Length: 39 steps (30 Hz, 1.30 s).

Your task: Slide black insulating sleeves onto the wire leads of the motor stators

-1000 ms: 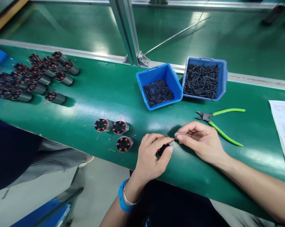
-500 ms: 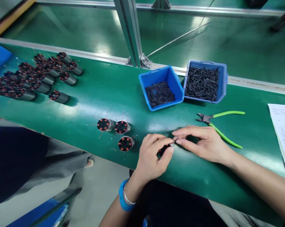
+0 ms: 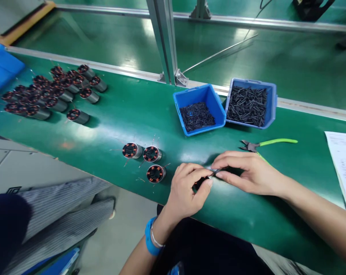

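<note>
My left hand (image 3: pixel 187 189) is wrapped round a small wound motor stator (image 3: pixel 199 183), mostly covered by the fingers. Just to its right, my right hand (image 3: pixel 251 172) pinches a thin black sleeve (image 3: pixel 216 172) between thumb and fingertips, close to the stator's edge. Whether a wire runs inside the sleeve I cannot tell. Three more stators with orange windings stand left of my hands, one of them the nearest stator (image 3: pixel 155 173); thin wire leads stick out of them. Green-handled cutting pliers (image 3: pixel 250 146) lie open behind my right hand, which partly covers one handle.
A blue bin (image 3: pixel 200 131) of fine black tubes and a paler blue bin (image 3: pixel 272 101) of thicker ones stand against the rail. Many stators (image 3: pixel 56 104) cluster at the far left. A metal post (image 3: pixel 164 42) rises behind; printed paper (image 3: pixel 341 164) lies right. A person's striped trousers (image 3: pixel 64 206) show at left.
The view has shifted slightly, so the bench things sit further right. The black sleeve in my right fingers now lies flatter against the stator's edge. The person at left has moved.
</note>
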Each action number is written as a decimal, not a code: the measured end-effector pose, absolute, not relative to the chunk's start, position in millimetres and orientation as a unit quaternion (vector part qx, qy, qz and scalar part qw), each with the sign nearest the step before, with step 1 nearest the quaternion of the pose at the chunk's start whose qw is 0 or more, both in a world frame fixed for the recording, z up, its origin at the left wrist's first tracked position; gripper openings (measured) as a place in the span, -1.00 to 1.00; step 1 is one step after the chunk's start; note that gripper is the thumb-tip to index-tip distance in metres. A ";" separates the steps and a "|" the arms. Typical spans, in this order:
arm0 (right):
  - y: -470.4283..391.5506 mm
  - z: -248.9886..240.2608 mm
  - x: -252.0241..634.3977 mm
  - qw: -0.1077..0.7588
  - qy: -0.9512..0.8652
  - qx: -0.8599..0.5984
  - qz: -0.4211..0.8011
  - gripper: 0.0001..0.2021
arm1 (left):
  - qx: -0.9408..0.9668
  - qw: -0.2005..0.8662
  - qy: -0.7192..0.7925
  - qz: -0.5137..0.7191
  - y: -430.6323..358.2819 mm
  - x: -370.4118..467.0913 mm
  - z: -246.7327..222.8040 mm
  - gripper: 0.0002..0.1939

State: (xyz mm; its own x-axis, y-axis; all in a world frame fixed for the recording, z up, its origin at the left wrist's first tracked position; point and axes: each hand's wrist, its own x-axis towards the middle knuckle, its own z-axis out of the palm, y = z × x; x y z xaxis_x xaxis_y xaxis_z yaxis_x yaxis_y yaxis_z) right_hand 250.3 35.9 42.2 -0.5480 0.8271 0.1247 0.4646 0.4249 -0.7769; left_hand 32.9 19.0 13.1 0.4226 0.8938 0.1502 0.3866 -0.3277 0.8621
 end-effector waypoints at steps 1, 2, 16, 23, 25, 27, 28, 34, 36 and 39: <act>36.7 43.2 251.7 0.253 -0.821 -0.388 0.334 -0.85 | 0.748 0.391 0.427 0.324 19.6 32.9 13.0 -0.83; 37.6 44.2 253.0 0.246 -0.839 -0.375 0.307 -0.83 | 0.750 0.390 0.426 0.324 20.3 32.8 13.0 -0.83; 59.4 32.7 232.8 0.182 -0.917 -0.282 0.213 -0.79 | 0.721 0.331 0.513 0.328 -3.9 18.3 12.8 -0.52; 47.9 26.4 224.6 0.212 -0.887 -0.314 0.263 -0.84 | 0.686 0.395 0.522 0.318 -4.7 14.4 12.6 -0.48; 41.3 25.6 226.1 0.216 -0.875 -0.330 0.279 -0.88 | 0.677 0.408 0.517 0.328 -5.7 14.7 12.5 -0.47; 32.2 26.1 227.5 0.216 -0.866 -0.341 0.297 -0.92 | 0.674 0.416 0.509 0.339 -6.8 15.7 11.1 -0.46; 26.8 27.4 228.2 0.220 -0.862 -0.343 0.301 -0.90 | 0.674 0.417 0.505 0.342 -7.4 16.7 9.9 -0.46; 25.3 57.3 232.2 0.189 -0.890 -0.335 0.247 -0.71 | 0.707 0.376 0.486 0.351 -11.5 19.9 10.6 -0.44; 55.6 66.5 228.6 0.181 -0.905 -0.336 0.189 -0.72 | 0.744 0.348 0.449 0.353 -11.0 9.8 21.8 -0.41; 123.1 66.7 212.8 0.177 -0.884 -0.429 0.061 -0.71 | 0.753 0.270 0.457 0.389 -4.7 -17.2 41.1 -0.54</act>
State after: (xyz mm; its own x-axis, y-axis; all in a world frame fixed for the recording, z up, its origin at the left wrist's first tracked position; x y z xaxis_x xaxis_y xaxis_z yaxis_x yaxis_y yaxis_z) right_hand 212.8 123.1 66.7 -0.5695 0.7792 0.2616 0.7361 0.6251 -0.2596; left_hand -17.2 -4.7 41.1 0.2797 0.8980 0.3397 0.4776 -0.4371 0.7621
